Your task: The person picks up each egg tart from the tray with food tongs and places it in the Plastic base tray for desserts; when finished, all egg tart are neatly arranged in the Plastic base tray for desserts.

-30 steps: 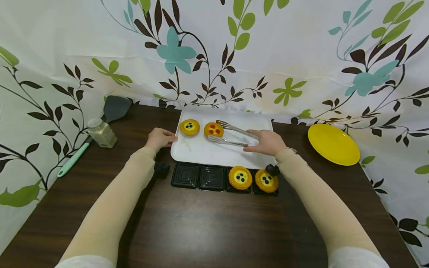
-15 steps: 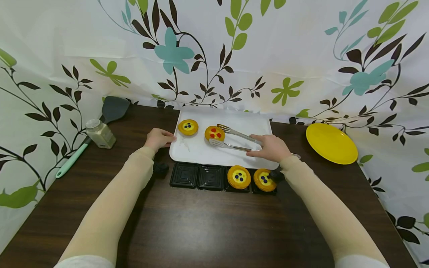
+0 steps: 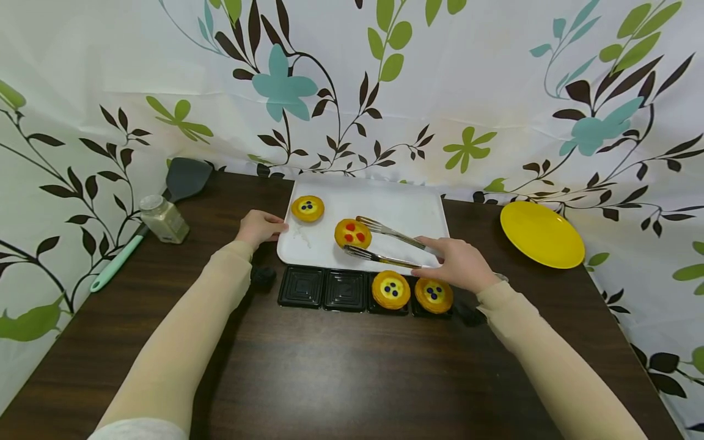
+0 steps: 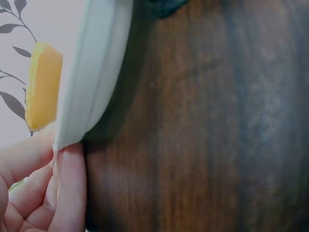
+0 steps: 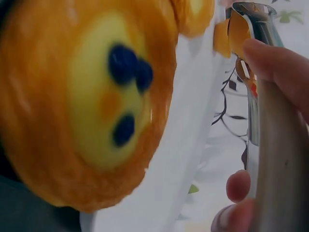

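My left hand (image 3: pixel 258 228) pinches the left edge of the white tray (image 3: pixel 396 198). Up close, its thumb lies over the rim (image 4: pixel 91 87) and its fingers beneath. Metal tongs (image 3: pixel 393 233) are in my right hand (image 3: pixel 458 263), their tips around a tart with red pieces on top (image 3: pixel 352 231), over the tray's front half. A second tart with blue dots (image 3: pixel 308 209) sits at the tray's left. In front, a black compartment tray (image 3: pixel 300 287) has blue-dotted tarts in its two right compartments, one of them the rightmost tart (image 3: pixel 433 296), close below my right wrist.
A yellow plate (image 3: pixel 541 235) is at the right. To the left are a glass jar (image 3: pixel 165 220) with a pale lid and a spatula (image 3: pixel 188 178) with a mint handle. A patterned cloth (image 3: pixel 330 79) hangs behind the dark wooden table (image 3: pixel 352 366).
The red-topped tart has shifted toward me between the tongs. My right hand has moved rightward and nearer, and the tongs have turned. My left hand stays on the tray edge.
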### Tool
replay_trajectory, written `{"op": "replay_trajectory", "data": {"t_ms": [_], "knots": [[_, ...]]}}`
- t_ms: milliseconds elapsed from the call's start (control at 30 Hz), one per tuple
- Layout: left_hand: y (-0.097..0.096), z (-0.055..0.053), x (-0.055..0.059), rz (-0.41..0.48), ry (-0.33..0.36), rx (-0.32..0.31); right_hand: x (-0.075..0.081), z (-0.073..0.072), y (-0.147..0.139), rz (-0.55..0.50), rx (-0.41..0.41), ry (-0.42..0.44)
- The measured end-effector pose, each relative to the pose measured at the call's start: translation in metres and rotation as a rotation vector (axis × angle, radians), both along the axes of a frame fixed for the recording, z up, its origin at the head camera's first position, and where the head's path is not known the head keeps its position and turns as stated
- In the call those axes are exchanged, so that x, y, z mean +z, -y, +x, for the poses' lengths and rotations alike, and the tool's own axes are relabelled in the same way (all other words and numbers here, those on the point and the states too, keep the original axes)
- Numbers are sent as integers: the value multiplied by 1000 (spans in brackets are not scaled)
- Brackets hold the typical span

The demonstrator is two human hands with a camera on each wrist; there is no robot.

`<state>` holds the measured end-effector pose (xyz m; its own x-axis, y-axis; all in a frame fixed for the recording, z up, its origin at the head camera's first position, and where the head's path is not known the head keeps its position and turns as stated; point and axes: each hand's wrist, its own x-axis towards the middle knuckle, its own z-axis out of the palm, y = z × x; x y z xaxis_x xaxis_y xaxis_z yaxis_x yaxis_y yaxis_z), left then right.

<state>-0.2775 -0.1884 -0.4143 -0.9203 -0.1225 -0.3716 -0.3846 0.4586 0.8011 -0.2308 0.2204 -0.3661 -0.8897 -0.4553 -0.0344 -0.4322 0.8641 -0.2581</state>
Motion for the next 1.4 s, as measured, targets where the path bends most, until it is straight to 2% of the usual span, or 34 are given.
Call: {"op": "replay_trajectory", "data": {"t_ms": [300,767,967,1200,1400], "knots": [[-3,4,4,-13,-14,1,1,31,-1,-21,61,-23],[-2,3,4,-20,-5,1,-6,56,-3,-16,107,-32],[-2,4,2,-23,-10,-4,-7,63,-2,-2,113,-27],[-1,3,2,-17,-17,0,-10,65,-2,-5,135,-81],[-2,4,2,-9,-10,2,-12,66,-3,7,129,-78]]}}
